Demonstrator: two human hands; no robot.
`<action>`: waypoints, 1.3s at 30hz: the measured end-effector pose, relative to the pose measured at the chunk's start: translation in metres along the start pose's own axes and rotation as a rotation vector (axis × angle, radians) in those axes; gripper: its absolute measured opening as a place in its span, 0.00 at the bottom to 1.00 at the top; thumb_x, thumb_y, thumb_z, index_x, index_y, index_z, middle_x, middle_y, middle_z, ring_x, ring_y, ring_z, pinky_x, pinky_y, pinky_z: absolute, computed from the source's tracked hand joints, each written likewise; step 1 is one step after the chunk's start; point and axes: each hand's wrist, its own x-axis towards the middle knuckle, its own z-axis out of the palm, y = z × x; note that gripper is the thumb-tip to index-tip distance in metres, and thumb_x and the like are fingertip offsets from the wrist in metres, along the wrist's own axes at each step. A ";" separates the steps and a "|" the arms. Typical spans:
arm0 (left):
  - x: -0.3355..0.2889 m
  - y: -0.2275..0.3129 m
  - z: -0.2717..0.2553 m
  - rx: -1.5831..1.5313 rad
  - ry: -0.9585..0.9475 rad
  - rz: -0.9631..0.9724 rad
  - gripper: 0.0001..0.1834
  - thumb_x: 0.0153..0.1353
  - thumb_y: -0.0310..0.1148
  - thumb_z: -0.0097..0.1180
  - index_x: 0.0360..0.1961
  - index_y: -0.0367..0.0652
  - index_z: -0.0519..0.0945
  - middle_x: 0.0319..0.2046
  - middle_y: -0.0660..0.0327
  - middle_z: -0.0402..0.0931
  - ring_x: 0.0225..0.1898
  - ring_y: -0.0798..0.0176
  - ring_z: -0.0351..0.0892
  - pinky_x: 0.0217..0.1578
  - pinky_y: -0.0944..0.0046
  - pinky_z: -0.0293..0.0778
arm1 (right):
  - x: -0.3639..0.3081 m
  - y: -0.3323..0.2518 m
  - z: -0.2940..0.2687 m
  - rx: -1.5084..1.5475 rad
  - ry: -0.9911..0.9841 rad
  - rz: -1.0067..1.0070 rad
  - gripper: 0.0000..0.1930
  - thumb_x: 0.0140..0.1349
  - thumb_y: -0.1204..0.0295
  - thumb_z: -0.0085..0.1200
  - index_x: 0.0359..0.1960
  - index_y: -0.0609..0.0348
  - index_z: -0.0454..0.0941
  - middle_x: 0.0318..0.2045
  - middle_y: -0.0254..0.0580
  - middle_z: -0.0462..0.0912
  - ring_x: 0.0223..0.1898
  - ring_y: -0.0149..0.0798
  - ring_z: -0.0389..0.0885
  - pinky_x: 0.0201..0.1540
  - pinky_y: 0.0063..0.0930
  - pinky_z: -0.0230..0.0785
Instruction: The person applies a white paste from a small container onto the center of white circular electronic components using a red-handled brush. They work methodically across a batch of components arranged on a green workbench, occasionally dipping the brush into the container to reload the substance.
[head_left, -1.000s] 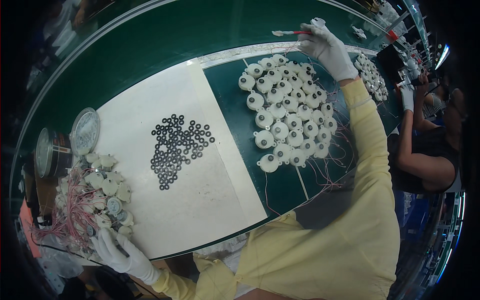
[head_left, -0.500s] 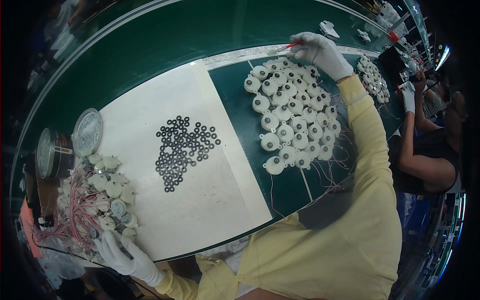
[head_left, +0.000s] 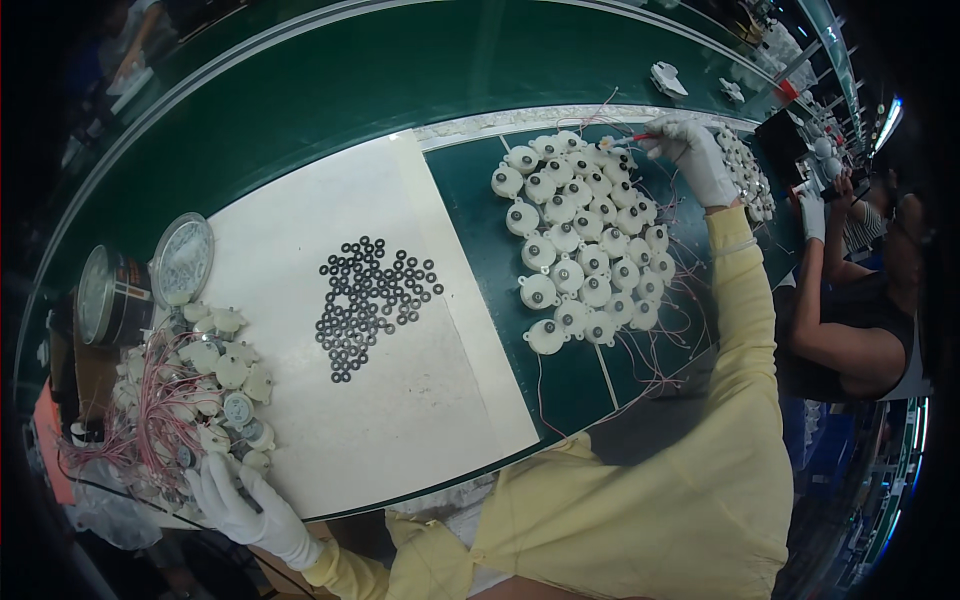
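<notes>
My right hand (head_left: 692, 158), in a white glove, is closed on a slim red-handled tool (head_left: 643, 136). The tool's pale tip reaches over the far right edge of a group of round white motors (head_left: 565, 238); its exact kind is too small to make out. Most of those motors carry a black ring on top, and pink wires trail from them. My left hand (head_left: 235, 505), also gloved, lies with fingers spread at the near edge of a heap of white motors (head_left: 232, 372) with tangled pink wires (head_left: 160, 395). Nothing shows in its fingers.
Many black rings (head_left: 365, 300) lie loose on a white sheet (head_left: 440, 400) between the two groups. A tin (head_left: 100, 295) and a round lid (head_left: 184, 260) stand at the left. Another person's gloved hand (head_left: 812, 215) works at the right, beyond more motors (head_left: 745, 175).
My right hand has moved right and nearer with the tool, whose tip is now over the far motors. My left hand stays by the heap. The whole view has shifted slightly.
</notes>
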 end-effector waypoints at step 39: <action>0.002 0.004 -0.001 0.001 0.029 -0.011 0.21 0.57 0.25 0.55 0.54 0.37 0.77 0.51 0.52 0.76 0.58 0.37 0.69 0.58 0.44 0.64 | 0.000 0.005 0.002 -0.097 -0.071 -0.042 0.13 0.61 0.76 0.43 0.42 0.73 0.76 0.42 0.51 0.80 0.42 0.43 0.82 0.44 0.32 0.76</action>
